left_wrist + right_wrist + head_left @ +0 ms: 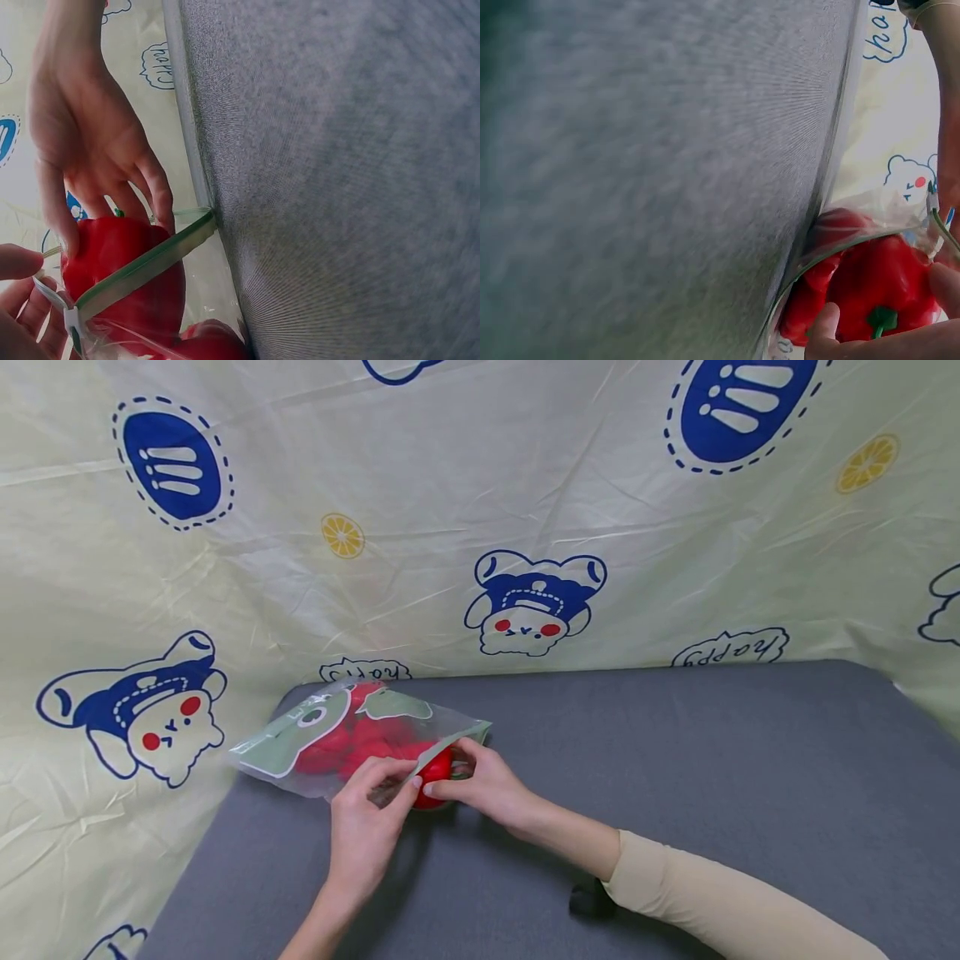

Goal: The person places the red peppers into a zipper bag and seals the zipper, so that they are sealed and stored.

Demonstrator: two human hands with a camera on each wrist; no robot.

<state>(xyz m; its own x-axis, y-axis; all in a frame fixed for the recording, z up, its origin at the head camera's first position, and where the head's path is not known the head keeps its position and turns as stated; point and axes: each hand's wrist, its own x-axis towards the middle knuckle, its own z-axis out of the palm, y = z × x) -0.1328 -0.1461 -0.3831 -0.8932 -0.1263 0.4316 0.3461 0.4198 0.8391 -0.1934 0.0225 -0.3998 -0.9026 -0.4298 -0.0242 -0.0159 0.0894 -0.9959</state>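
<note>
A clear zip bag (285, 739) with pale green print lies at the left of the table, several red peppers showing through it. At its open mouth sits a red bell pepper (435, 770), its green stem (883, 319) pointing out of the bag. My right hand (489, 783) grips this pepper, thumb on one side and fingers on the other. My left hand (366, 827) pinches the bag's rim beside the white zip slider (73, 319). In the left wrist view the green zip strip (146, 262) crosses in front of the pepper.
The grey table (675, 760) reaches back to a pale printed cloth (420, 460) hanging behind it. A small black object (591, 900) shows under my right sleeve (720, 893).
</note>
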